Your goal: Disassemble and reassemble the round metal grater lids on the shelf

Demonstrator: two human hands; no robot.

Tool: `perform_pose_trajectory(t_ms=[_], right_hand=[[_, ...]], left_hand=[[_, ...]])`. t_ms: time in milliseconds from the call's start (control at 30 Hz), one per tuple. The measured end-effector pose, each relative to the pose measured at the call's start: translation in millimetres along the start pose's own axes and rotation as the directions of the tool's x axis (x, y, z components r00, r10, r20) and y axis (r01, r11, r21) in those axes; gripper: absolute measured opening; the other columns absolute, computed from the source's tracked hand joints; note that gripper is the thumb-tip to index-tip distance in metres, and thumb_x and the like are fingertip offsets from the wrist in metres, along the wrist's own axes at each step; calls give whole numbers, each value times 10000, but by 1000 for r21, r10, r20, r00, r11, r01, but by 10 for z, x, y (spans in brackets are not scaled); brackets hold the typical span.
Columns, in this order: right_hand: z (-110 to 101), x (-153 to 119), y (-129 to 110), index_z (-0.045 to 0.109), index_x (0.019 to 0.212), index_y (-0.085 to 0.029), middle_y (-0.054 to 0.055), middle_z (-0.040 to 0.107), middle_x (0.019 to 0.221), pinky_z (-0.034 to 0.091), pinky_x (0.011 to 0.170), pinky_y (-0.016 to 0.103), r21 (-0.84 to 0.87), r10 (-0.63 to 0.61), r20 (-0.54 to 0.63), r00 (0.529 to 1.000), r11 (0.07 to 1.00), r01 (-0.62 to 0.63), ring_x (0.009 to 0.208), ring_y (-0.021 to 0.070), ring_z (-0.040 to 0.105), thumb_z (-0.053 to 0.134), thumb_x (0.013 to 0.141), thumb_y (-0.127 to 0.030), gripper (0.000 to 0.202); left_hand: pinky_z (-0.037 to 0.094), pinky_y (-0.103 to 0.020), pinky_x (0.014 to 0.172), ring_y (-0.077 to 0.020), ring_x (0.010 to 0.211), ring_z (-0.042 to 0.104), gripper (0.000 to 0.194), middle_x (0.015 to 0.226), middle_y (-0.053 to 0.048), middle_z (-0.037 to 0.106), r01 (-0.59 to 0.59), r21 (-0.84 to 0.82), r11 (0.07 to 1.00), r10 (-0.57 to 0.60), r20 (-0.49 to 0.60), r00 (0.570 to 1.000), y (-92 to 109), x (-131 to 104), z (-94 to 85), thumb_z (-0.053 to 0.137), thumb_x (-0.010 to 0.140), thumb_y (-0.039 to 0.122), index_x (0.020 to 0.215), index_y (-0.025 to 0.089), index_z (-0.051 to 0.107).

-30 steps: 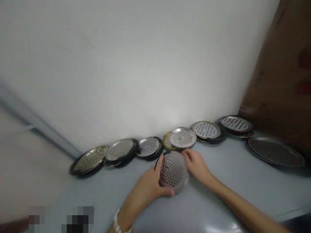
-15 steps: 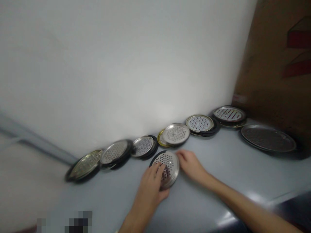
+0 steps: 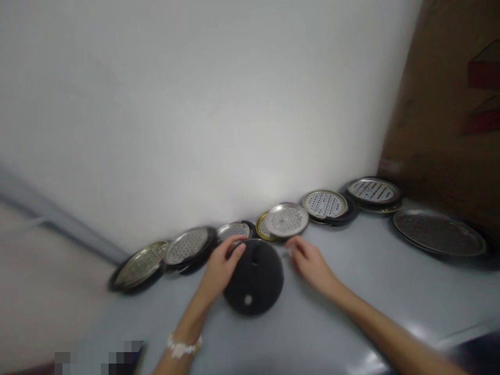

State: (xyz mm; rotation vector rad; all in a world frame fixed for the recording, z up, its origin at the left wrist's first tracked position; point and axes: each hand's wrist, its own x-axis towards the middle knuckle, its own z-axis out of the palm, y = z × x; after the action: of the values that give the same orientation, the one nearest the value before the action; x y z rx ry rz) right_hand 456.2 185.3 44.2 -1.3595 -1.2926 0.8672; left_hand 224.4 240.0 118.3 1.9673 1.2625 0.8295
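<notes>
By the thumb and fingers of the left hand point(image 3: 219, 271), the black disc point(image 3: 258, 284) is pinched at its upper left edge. The fingers of the right hand point(image 3: 312, 264) are curled just beside the disc's right side; whether anything is held in them cannot be told. Just beyond the fingertips, a silver perforated disc point(image 3: 287, 221) is laid near the wall point(image 3: 234, 114). Gripped at one edge only, the black disc could be tipped or, if swung forward, knocked against the silver one.

No legible text, numbers, labels or signs
</notes>
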Motion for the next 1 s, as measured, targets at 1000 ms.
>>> perform_pose_trajectory(t_ms=[1000], right_hand=[[284,160,-37,642,885,-174,-15,676,687,497,658,270,365,4,395,919,917,-161,651,136,624,758,723,-302,237]], left_hand=[[531,-273,670,-148,677,663,253,731,-24,694,147,-369,918,-57,244,968,-231,-172,378,712,818,328,966,134,645]])
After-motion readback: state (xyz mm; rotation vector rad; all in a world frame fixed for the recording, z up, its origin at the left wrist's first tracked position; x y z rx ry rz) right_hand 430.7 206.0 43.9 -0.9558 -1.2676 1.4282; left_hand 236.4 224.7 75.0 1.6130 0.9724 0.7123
